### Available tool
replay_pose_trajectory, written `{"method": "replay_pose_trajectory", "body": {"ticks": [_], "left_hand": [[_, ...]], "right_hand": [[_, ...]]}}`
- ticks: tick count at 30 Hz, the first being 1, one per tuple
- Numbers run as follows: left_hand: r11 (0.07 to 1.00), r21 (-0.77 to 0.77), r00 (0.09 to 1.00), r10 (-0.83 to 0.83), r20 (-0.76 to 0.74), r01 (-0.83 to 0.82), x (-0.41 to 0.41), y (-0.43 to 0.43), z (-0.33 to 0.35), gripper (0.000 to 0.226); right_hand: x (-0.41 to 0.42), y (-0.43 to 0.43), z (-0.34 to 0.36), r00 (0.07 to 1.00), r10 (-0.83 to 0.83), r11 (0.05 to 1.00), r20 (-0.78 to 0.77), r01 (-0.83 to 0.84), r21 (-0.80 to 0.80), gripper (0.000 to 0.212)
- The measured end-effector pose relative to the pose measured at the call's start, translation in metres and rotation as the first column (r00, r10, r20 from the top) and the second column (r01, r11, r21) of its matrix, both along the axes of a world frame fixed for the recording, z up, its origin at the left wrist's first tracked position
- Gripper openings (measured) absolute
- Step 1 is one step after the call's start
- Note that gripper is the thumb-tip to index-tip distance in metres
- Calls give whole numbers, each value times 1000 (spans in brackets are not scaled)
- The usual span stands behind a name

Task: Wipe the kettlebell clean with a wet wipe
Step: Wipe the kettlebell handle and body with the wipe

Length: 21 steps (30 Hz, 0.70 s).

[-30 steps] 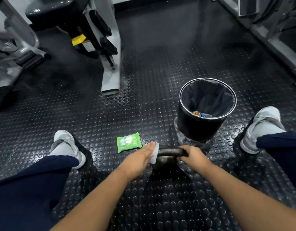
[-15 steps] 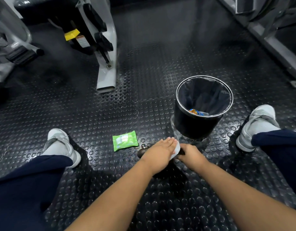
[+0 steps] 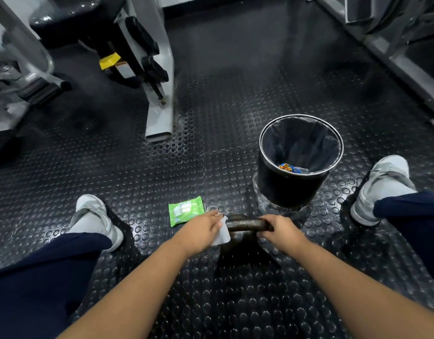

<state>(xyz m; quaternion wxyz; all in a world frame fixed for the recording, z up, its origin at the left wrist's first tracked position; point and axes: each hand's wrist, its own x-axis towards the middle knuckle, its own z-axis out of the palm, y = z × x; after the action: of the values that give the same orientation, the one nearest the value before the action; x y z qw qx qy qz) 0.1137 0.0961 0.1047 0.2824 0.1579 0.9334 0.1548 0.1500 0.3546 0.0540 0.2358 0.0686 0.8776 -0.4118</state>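
Observation:
A dark, worn kettlebell [image 3: 245, 225] stands on the studded rubber floor between my feet, its handle running left to right. My left hand [image 3: 201, 232] holds a white wet wipe [image 3: 222, 234] against the left end of the handle. My right hand [image 3: 282, 231] grips the right end of the handle, fingers curled round it. The bell's body below the handle is mostly lost in shadow between my forearms.
A green pack of wipes [image 3: 185, 210] lies just left of the kettlebell. A black bin [image 3: 294, 189] with a liner and some litter stands behind it to the right. My grey shoes [image 3: 93, 218] [image 3: 382, 187] flank the spot. Gym machine frames [image 3: 159, 113] stand at the back.
My left hand with the wipe has slid back from the handle's right part to its left end. My right hand keeps its grip on the handle.

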Motion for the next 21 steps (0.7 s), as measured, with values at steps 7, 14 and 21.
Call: {"method": "replay_pose_trajectory", "body": {"ticks": [7,14,21], "left_hand": [[983,-181,1000,18,20,-15,-10,17,15,50],[983,-185,996,6,90,11,-4,56,21,80],[973,-200,992,-100,83,115,5,117,21,101]], "right_hand": [[1,1,2,1000,-2,1000,-10,1,-22,25],[2,0,5,1000,7,1000,-14,-8,-18,21],[2,-1,10,999,-2,999,-46,-1,-44,30]]}}
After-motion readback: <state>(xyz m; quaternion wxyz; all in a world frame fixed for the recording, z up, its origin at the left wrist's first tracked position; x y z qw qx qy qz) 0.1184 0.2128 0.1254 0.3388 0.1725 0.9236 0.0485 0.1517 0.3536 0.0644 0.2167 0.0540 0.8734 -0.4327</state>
